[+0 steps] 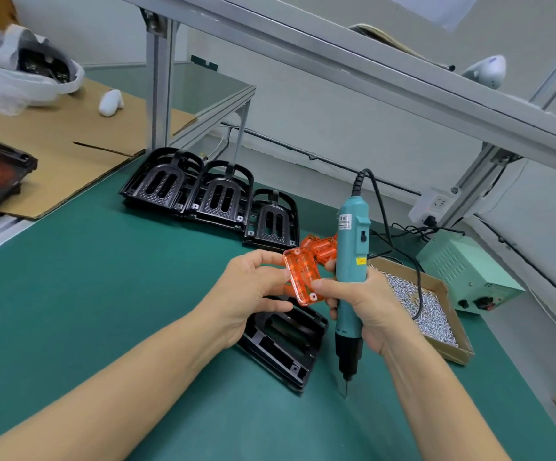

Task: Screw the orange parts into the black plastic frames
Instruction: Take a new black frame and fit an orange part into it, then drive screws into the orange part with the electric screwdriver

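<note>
A clear orange part (303, 277) is held in the air between both hands. My left hand (253, 291) pinches its left edge. My right hand (359, 307) grips a teal electric screwdriver (349, 271) upright, bit pointing down, and its thumb touches the part's right edge. Under the hands a black plastic frame (283, 344) lies flat on the green mat. More orange parts (320, 246) lie in a small pile behind the held one. Stacks of black frames (210, 194) stand further back.
An open cardboard box of small silver screws (423, 301) sits to the right, with a pale green power supply (466, 271) behind it. Brown cardboard (60, 151) with a plastic bag and other black frames lies at the far left. Aluminium rails cross overhead.
</note>
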